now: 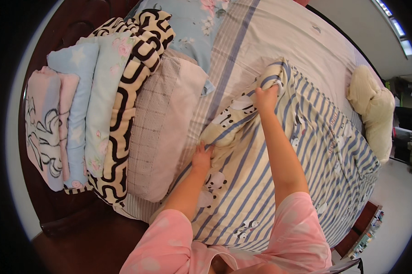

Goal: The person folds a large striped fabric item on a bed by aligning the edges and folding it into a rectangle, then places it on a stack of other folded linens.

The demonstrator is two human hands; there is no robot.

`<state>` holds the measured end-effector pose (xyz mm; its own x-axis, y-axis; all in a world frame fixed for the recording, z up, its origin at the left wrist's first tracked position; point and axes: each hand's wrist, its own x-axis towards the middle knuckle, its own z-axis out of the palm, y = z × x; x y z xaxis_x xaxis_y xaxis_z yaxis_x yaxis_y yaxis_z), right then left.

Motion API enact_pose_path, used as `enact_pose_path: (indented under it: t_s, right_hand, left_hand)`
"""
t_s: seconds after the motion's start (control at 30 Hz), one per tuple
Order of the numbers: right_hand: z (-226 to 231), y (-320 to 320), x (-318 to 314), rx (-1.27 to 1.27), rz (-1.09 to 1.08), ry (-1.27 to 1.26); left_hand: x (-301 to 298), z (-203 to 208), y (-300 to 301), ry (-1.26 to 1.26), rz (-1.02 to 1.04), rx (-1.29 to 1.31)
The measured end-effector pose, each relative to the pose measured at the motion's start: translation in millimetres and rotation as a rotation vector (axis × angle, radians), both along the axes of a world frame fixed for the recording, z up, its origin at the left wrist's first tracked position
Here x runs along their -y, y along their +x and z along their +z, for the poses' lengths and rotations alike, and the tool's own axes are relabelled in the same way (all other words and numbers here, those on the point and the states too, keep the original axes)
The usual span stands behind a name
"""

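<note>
A cream quilt (260,182) with blue stripes and printed pandas lies spread over the near part of the bed, its far left edge turned over into a thick roll. My right hand (266,98) is closed around the quilt near the raised far corner of that roll. Lower down, at the roll's near left end, my left hand (202,156) grips the same edge, with some of its fingers hidden by the cloth. Wrinkles run across the fabric between my two hands.
Folded blankets (119,114) in several colours stand along the left side by a dark wooden headboard (73,27). Next to them lie a pinkish folded bedding piece (160,132) and a blue floral pillow (192,27). A cream bundle (371,112) rests at the bed's right edge.
</note>
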<state>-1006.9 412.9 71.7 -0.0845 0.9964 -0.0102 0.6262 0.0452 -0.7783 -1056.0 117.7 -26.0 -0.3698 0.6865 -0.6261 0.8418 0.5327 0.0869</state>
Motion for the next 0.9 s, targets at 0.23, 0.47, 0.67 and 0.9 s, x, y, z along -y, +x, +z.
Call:
enact_pose_path:
  t_s: [0.23, 0.47, 0.67, 0.9]
  right_hand:
    - [79.4, 74.9, 103.2, 0.168, 0.153, 0.037]
    - [158.3, 183.0, 220.5, 0.101, 0.186, 0.031]
    - [237.5, 251.4, 334.1, -0.096, 0.358, 0.04]
    - [310.5, 346.5, 384.6, -0.304, 0.467, 0.003]
  left_hand:
    - [7.2, 2.6, -25.8, 0.1, -0.064, -0.063]
    - [10.6, 158.5, 62.6, 0.897, 0.348, 0.645]
    - [55.8, 327.2, 183.0, 0.623, 0.668, 1.357]
    - [110.6, 407.7, 223.5, 0.597, 0.547, 1.444]
